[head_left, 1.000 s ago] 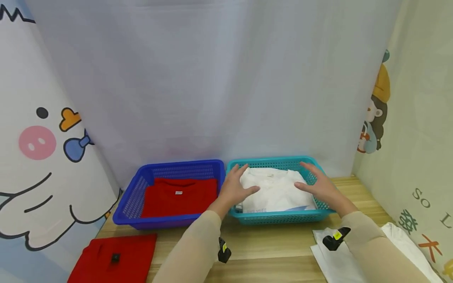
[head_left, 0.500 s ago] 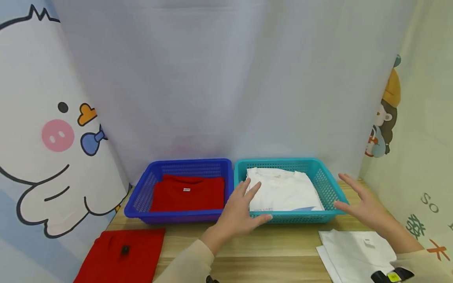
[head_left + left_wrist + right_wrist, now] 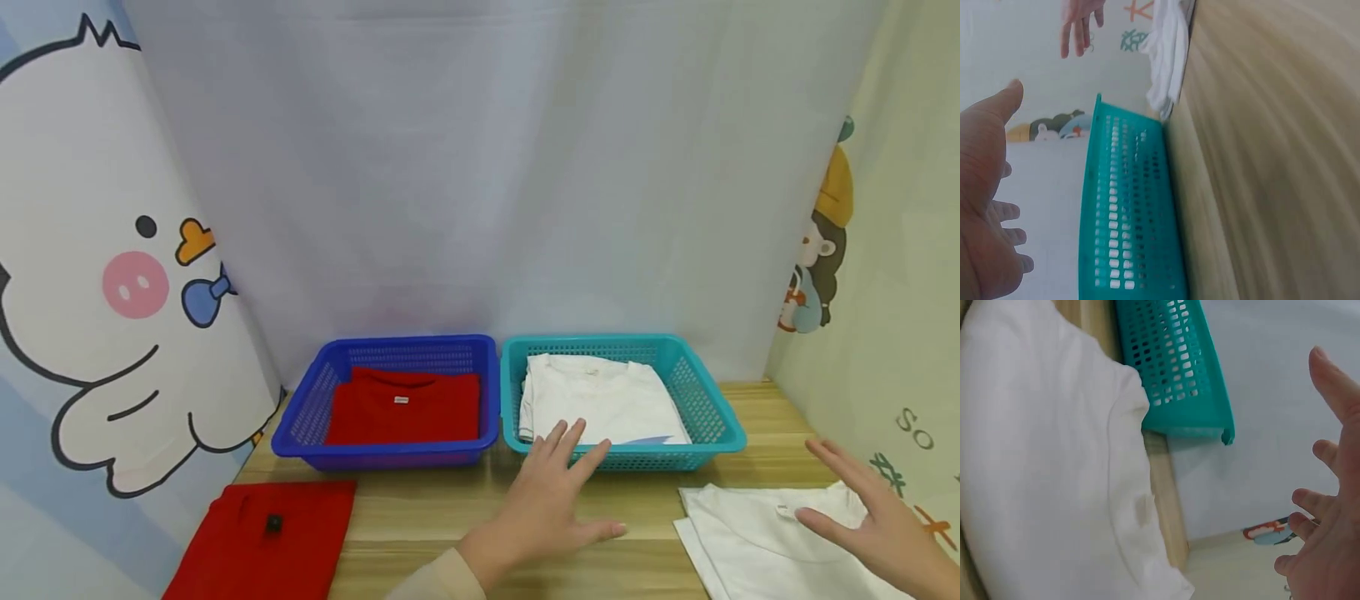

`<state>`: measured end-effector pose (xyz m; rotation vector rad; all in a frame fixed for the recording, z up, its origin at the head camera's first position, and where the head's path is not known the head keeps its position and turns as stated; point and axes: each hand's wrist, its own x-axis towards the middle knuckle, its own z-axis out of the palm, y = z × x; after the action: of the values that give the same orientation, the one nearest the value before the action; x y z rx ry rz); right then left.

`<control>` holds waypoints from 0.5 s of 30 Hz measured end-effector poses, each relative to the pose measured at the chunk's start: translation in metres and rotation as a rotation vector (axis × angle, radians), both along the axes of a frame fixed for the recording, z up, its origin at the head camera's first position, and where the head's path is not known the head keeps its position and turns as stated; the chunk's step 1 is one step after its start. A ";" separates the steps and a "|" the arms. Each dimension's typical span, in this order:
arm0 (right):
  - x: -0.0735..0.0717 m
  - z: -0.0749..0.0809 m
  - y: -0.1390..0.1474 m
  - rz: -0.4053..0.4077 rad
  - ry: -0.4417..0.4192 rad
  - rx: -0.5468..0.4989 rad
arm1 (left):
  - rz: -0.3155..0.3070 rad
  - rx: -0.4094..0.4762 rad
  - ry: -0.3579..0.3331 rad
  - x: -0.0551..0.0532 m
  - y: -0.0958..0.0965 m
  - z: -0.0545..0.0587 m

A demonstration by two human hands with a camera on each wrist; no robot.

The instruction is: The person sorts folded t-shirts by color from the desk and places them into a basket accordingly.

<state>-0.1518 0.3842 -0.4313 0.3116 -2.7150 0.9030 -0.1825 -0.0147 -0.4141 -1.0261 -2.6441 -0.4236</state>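
Observation:
My left hand (image 3: 542,504) hovers over the table in front of the teal basket (image 3: 630,457), its fingers spread and holding nothing. A folded white shirt (image 3: 600,400) lies inside that basket. At the right, my right hand (image 3: 881,521) hangs above a stack of folded white shirts (image 3: 772,542), fingers apart and thumb out. In the right wrist view the white shirt (image 3: 1054,456) spreads below the open fingers, with a gap between them. The left wrist view shows the teal basket's side (image 3: 1129,212) beyond the left palm.
A blue basket (image 3: 390,454) with a folded red shirt (image 3: 408,412) stands left of the teal one. Another folded red shirt (image 3: 262,550) with a small black square on it lies at the front left of the wooden table (image 3: 420,533). Curtains (image 3: 480,167) close off the back and sides.
Both hands have drawn back from above the teal basket. The left now sits in front of it; the right has moved rightward and down over the white shirts. The view has shifted slightly.

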 end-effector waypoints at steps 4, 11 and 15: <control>0.007 -0.020 0.025 -0.080 -0.003 0.054 | -0.057 -0.036 -0.015 0.007 0.017 -0.007; 0.015 -0.069 0.059 -0.141 0.066 0.090 | -0.128 -0.209 -0.008 0.018 0.060 -0.025; 0.013 -0.092 0.074 -0.190 -0.096 0.174 | -0.154 -0.349 -0.027 0.021 0.082 -0.038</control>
<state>-0.1383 0.4586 -0.5231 0.0425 -2.8569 0.6478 -0.1615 0.0675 -0.4517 -1.3397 -2.7324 -0.0019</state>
